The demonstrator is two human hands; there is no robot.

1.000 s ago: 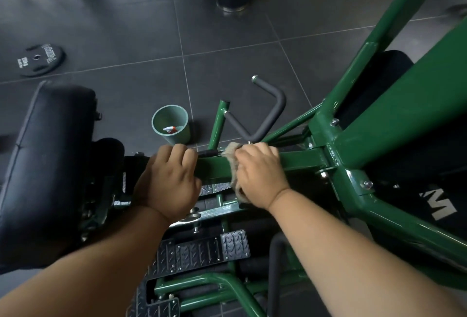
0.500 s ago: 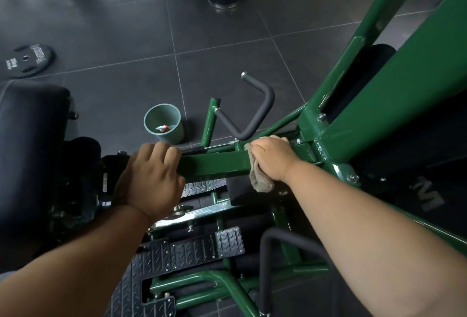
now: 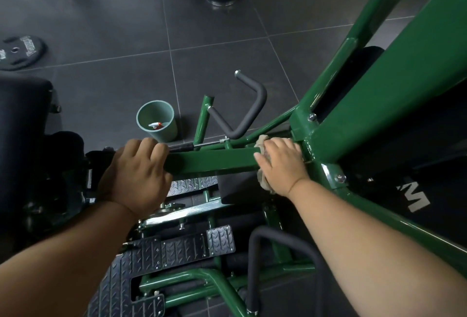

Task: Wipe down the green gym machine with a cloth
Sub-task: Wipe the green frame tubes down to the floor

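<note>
The green gym machine (image 3: 394, 104) fills the right and lower part of the head view, with a horizontal green square bar (image 3: 212, 162) across the middle. My left hand (image 3: 136, 172) grips the left end of that bar, fingers curled over its top. My right hand (image 3: 280, 165) holds a beige cloth (image 3: 262, 140) wrapped round the bar's right end, close to the bolted joint with the big slanted beam. Most of the cloth is hidden under my palm; bits show above my fingers and below my wrist.
A green bucket (image 3: 158, 124) with a spray bottle inside stands on the dark tiled floor beyond the bar. A black weight plate (image 3: 20, 51) lies far left. A black padded seat (image 3: 22, 124) is at left, foam handles (image 3: 247, 114) and tread plates (image 3: 182, 246) around.
My right hand has slid the cloth rightward along the bar, from beside my left hand to the joint. My left hand stays gripping the bar's left end.
</note>
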